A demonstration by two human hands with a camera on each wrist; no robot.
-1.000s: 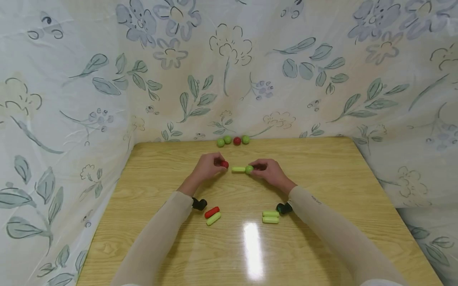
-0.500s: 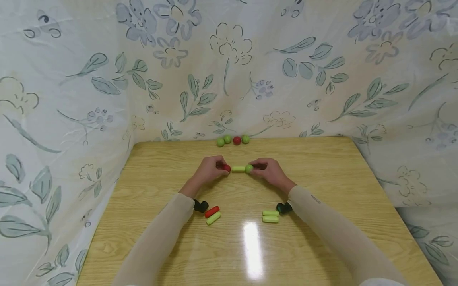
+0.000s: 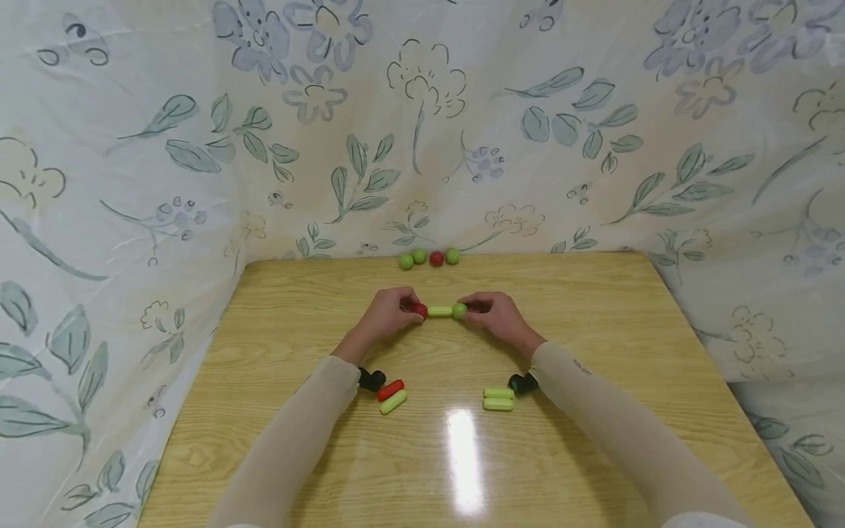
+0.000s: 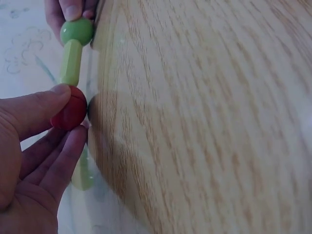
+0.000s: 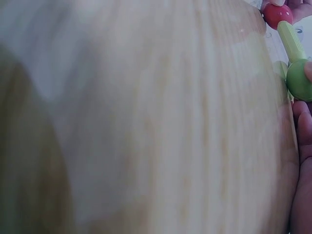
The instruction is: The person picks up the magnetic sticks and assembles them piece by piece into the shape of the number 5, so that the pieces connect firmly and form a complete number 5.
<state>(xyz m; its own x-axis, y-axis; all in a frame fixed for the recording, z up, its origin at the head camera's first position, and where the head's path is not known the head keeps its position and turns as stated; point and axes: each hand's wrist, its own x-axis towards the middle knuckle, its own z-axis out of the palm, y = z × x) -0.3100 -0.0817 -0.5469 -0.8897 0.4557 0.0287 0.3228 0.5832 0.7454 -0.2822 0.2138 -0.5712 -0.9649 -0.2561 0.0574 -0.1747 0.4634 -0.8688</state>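
My left hand (image 3: 389, 311) pinches a red ball (image 4: 71, 110) between thumb and fingertips. A green ball (image 3: 459, 312) is held the same way by my right hand (image 3: 495, 314). Between the two balls lies a light yellow-green faceted rod (image 3: 440, 312), its ends right at each ball, so the three form a straight line. In the left wrist view the rod (image 4: 71, 62) runs from the red ball up to the green ball (image 4: 76, 32). The right wrist view shows the same row, with the rod (image 5: 291, 41) slanting between red and green.
Several green balls (image 3: 405, 261) and one red ball (image 3: 436, 258) sit along the table's back edge, by the floral cloth (image 3: 422, 132). Nearer me lie a red rod (image 3: 391, 390) and a yellow-green rod (image 3: 393, 402) on the left, two yellow-green rods (image 3: 498, 399) on the right.
My left hand has brought the red ball right and slightly nearer me, up to the rod's left end. My right hand has stayed in place with the green ball.
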